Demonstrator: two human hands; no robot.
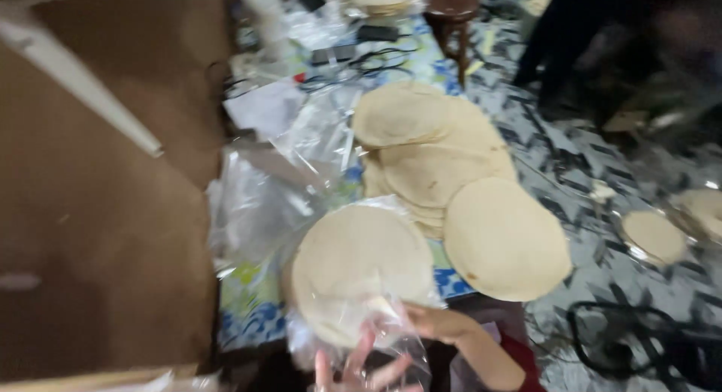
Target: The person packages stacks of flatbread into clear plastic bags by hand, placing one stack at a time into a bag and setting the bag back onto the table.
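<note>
At the bottom centre of the frame, the left hand (353, 371) showed spread, upturned fingers. Just right of it, the right hand (436, 322) seemed curled closed, its forearm running toward the lower right in a red sleeve.

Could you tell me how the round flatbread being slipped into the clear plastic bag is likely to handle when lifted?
The flatbread looks thin and wide, so it will probably flop if held by one edge. The plastic bag around it looks glossy and crinkled, so probably slippery. Both hands, right hand and left hand, are at its near edge.
</note>
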